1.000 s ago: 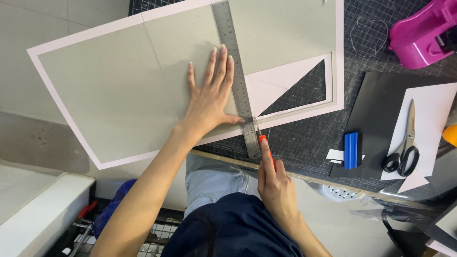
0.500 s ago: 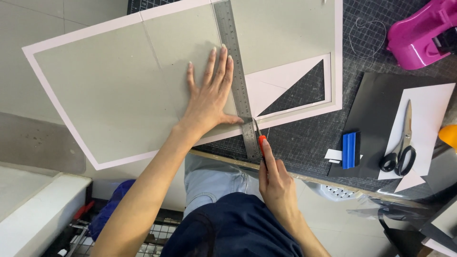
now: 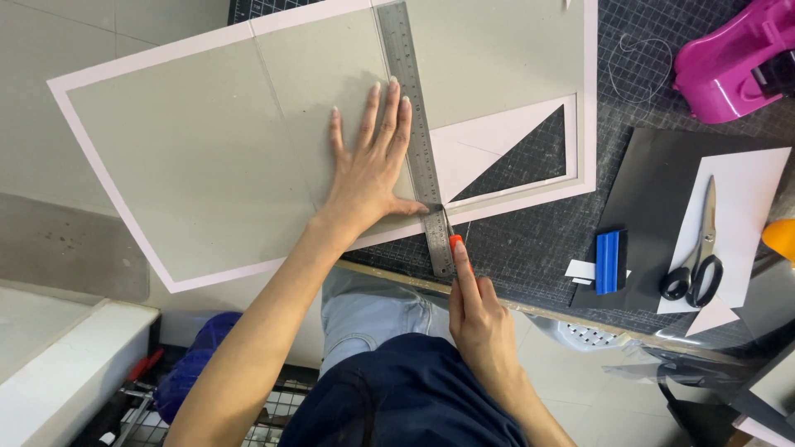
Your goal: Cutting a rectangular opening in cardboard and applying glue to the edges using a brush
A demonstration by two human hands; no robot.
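**Head view: cutting along the ruler**

Grey board point(image 3: 215, 157), pink-edged, overhangs the gridded cutting mat point(image 3: 538, 240). My left hand point(image 3: 368, 170) presses flat, fingers spread, on the steel ruler point(image 3: 414, 108). My right hand point(image 3: 480, 319) grips an orange-tipped knife point(image 3: 454, 240) beside it. Scissors point(image 3: 696, 265) lie well apart.

Right hand point(image 3: 479, 319) drawn back slightly, orange knife point(image 3: 455, 245) nearer ruler point(image 3: 416, 132) end.

Looking straight down from head height, close over the bench point(image 3: 530, 248), facing its near edge. Taking in the left hand point(image 3: 368, 170) at centre, the right hand point(image 3: 480, 319) just below it, lap and floor beneath. Sharing nothing: only one view.
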